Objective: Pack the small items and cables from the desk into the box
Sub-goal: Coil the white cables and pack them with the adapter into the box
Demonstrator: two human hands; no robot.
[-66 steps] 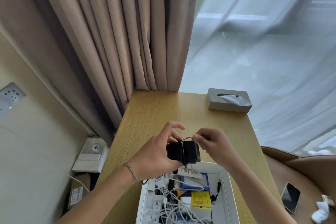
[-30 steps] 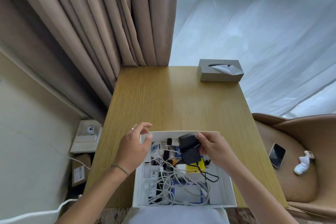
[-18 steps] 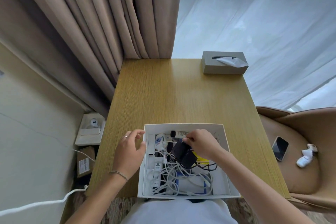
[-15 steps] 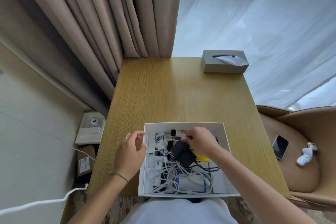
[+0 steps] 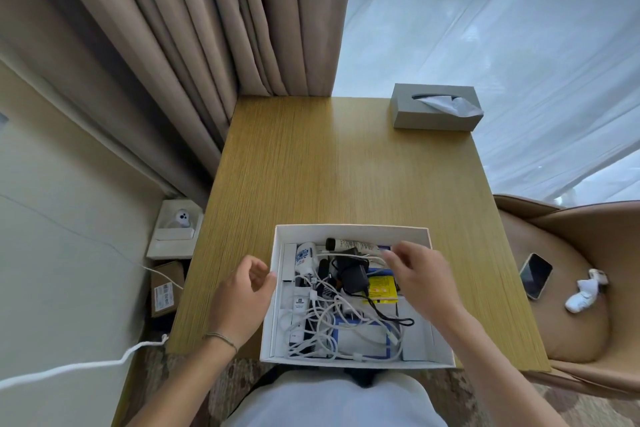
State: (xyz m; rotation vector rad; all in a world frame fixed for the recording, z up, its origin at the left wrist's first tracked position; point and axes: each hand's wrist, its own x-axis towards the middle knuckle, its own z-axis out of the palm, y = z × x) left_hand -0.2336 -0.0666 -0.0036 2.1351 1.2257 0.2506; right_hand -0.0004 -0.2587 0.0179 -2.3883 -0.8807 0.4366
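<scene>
A white open box [image 5: 349, 231] sits at the near edge of the wooden desk [image 5: 346, 163]. Inside lie a black power adapter [image 5: 353, 277] with its black cable, tangled white cables [image 5: 325, 319], a yellow packet [image 5: 381, 286], a small white bottle [image 5: 305, 258] and a tube [image 5: 349, 244]. My right hand [image 5: 420, 274] hovers over the box's right half, fingers spread, holding nothing and just clear of the adapter. My left hand [image 5: 244, 295] rests against the box's left wall, fingers loosely curled and empty.
A grey tissue box [image 5: 434, 111] stands at the desk's far right corner. Tan curtains hang behind the desk. To the right, a tan chair [image 5: 571, 288] holds a phone [image 5: 535, 274] and a white object [image 5: 585, 294]. Small boxes and a white cord lie on the floor at left.
My right hand lowered the black adapter into the box, let it go and drew back to the right. My left hand moved to the box's left wall. The view tilted downward.
</scene>
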